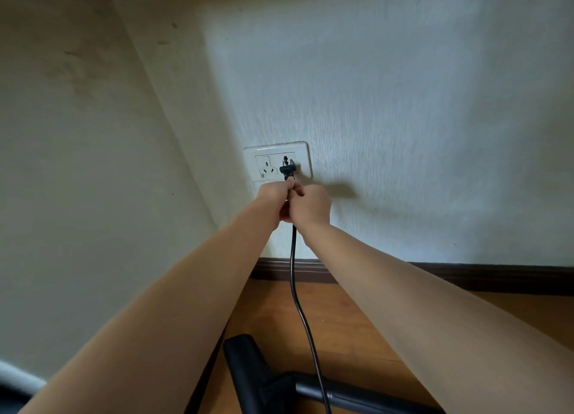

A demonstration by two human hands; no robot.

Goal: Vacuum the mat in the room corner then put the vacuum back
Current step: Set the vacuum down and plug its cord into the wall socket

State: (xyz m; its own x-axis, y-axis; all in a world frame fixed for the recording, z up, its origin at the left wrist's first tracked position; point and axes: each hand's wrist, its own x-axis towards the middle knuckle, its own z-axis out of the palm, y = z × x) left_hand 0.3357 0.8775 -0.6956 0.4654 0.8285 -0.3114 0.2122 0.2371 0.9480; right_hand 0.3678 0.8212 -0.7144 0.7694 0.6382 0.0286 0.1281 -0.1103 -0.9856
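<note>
Both hands at the wall socket (277,162) | left hand (273,196) and right hand (310,204) grip the black cord (293,277) just below its plug (287,169) | vacuum head (248,370) on the floor, near the skirting's corner

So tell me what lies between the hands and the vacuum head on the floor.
Head view: only the black cord, hanging from both hands past the baseboard to the vacuum head.
</note>
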